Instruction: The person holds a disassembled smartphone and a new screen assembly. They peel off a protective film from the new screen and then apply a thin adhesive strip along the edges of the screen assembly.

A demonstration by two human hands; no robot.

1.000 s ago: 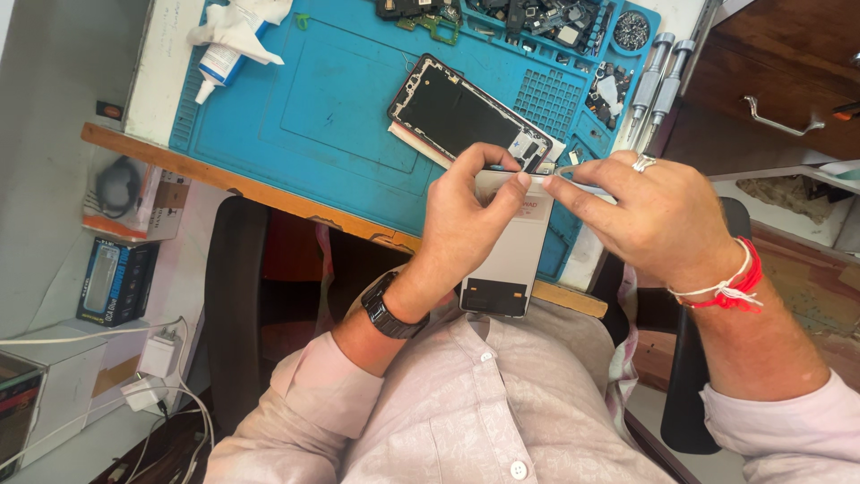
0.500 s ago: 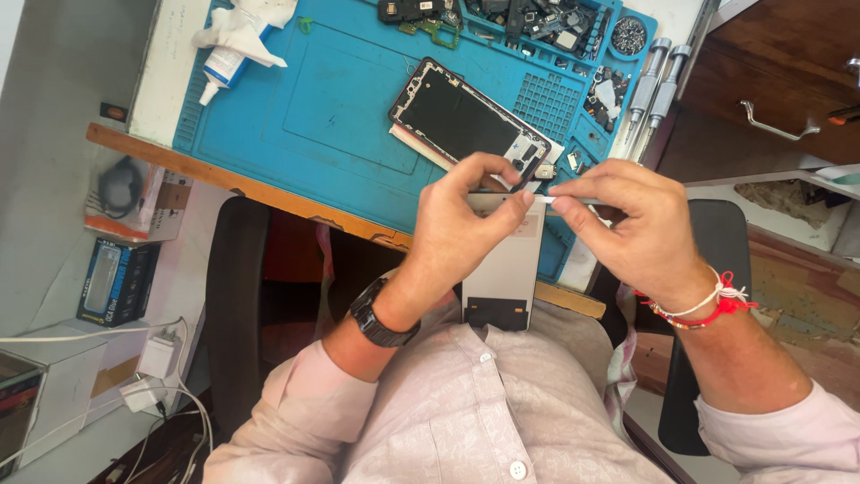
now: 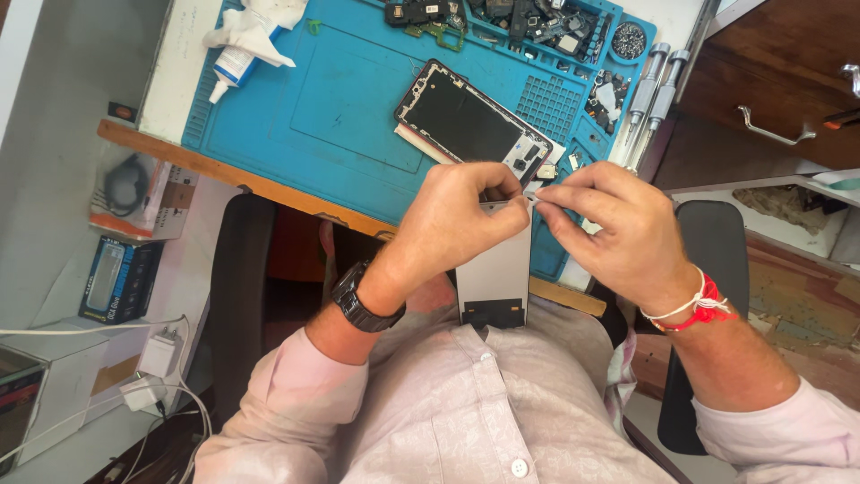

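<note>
My left hand [image 3: 457, 220], with a black watch on the wrist, grips the top of a flat grey phone panel [image 3: 494, 278] that stands upright against my shirt. My right hand [image 3: 618, 229], with a red and white thread at the wrist, pinches a thin pale strip at the panel's upper edge, fingertips touching those of the left hand. An opened black phone frame [image 3: 470, 121] lies flat on the blue work mat [image 3: 331, 99] just beyond both hands.
Several small phone parts and screws [image 3: 528, 22] fill the mat's far compartments. Two metal screwdrivers [image 3: 652, 85] lie at its right edge. A white glue tube wrapped in tissue [image 3: 246, 40] lies far left. Boxes [image 3: 121, 278] and a charger sit lower left; a wooden drawer [image 3: 770, 81] stands right.
Both hands have shifted slightly right and closer together at the panel's top edge. The right hand's fingers now pinch the strip more tightly. The panel stays upright.
</note>
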